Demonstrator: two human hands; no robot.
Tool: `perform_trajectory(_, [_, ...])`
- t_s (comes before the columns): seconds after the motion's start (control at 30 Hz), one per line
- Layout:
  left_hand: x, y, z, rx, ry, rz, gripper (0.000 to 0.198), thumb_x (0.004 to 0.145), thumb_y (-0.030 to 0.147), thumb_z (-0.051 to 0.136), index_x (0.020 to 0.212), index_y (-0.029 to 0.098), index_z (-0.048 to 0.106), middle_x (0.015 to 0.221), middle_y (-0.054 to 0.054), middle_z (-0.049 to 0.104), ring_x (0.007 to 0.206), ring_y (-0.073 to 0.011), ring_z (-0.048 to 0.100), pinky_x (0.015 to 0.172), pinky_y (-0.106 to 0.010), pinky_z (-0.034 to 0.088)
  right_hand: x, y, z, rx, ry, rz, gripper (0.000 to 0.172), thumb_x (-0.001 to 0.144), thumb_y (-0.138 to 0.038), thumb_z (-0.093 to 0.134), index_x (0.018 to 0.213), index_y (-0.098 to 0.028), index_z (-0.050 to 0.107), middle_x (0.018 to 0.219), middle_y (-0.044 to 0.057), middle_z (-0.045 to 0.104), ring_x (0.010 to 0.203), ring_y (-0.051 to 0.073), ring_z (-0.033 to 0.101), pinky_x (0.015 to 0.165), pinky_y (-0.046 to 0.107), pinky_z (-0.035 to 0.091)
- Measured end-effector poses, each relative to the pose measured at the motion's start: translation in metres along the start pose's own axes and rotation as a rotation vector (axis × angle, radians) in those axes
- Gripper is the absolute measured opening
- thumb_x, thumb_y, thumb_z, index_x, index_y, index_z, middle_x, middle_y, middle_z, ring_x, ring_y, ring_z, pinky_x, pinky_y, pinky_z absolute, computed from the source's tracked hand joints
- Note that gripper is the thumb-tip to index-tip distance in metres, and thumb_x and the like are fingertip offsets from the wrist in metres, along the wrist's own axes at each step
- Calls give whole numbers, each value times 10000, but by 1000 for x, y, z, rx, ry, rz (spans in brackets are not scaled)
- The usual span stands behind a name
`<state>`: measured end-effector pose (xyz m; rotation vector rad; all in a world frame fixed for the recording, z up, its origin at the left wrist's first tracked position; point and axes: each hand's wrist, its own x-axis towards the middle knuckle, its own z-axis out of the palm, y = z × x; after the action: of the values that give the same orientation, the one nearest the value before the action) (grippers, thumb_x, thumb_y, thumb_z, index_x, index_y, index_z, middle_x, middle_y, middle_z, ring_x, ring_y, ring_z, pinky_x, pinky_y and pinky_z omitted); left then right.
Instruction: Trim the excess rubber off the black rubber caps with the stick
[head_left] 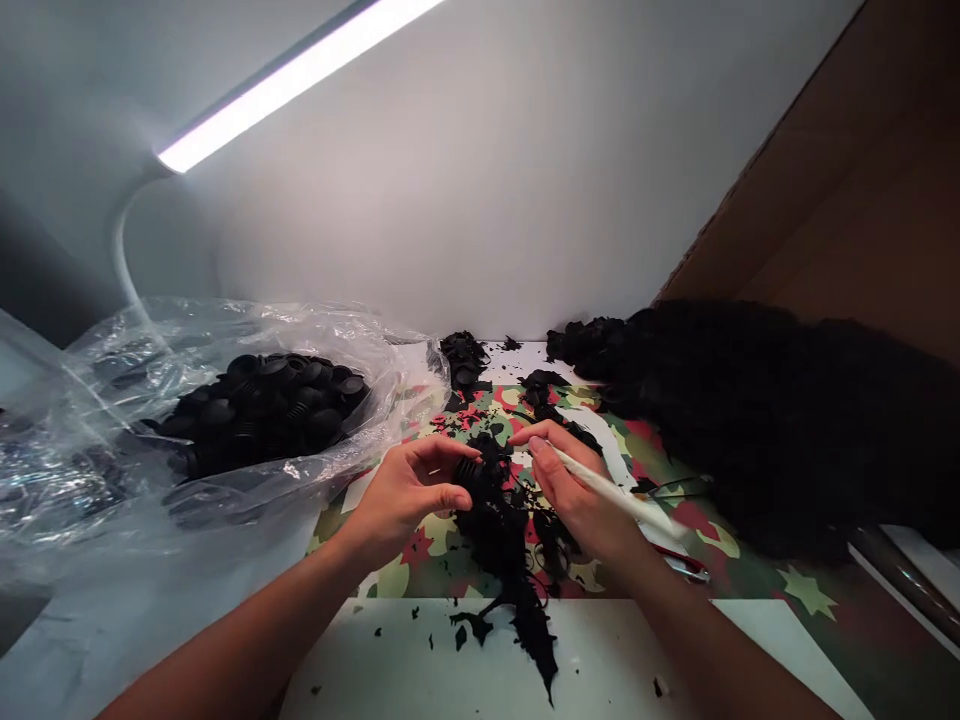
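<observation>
Between the thumb and fingers of my left hand point(420, 490) is a black ribbed rubber part point(469, 470). My right hand point(574, 485) is closed round a white pen-like tool point(611, 490), its tip pointing left toward the part; the tip itself is too small to make out. Under and between both hands lies a heap of torn black rubber scraps point(499, 530). A strip of these scraps trails toward me onto the white surface.
To the left, a clear plastic bag point(375, 400) holds many round black parts point(277, 400). A large black pile point(765, 420) fills the right side beside a cardboard panel point(847, 200). A lit lamp point(300, 80) hangs above. Patterned sheet point(420, 580) covers the table.
</observation>
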<state>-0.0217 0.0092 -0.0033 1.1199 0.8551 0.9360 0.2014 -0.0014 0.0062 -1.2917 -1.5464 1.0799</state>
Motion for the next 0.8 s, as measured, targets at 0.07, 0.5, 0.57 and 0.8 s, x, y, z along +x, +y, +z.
perform_trajectory(0.07, [-1, 1, 3, 20, 23, 9, 357, 658, 206, 902, 987, 199, 766, 784, 2, 674, 647, -106, 562, 598, -222, 475, -1, 0, 4, 61, -76, 39, 523, 988, -643, 405, 868, -196, 647, 525, -83, 278, 468, 109, 252, 449, 246, 184])
perform_trajectory(0.5, [-2, -1, 17, -152, 109, -20, 423, 508, 285, 981, 861, 176, 775, 730, -3, 699, 693, -134, 621, 672, -233, 502, -13, -12, 23, 299, -57, 92, 390, 848, -502, 655, 659, -161, 650, 589, -37, 399, 554, 101, 299, 512, 260, 212])
perform_trajectory(0.57, [-1, -2, 19, -199, 104, -50, 458, 490, 340, 986, 857, 170, 771, 719, -5, 704, 667, -134, 620, 673, -246, 506, -13, -10, 23, 320, -54, 108, 406, 843, -527, 661, 657, -167, 643, 568, -45, 365, 537, 99, 276, 497, 261, 190])
perform_trajectory(0.8, [-12, 6, 18, 546, 109, 406, 244, 815, 268, 781, 1058, 240, 773, 949, -70, 709, 889, -229, 664, 823, -373, 540, -5, -1, 13, -33, -62, -31, 313, 914, -458, 605, 788, -205, 738, 668, 15, 625, 591, 162, 515, 547, 278, 377])
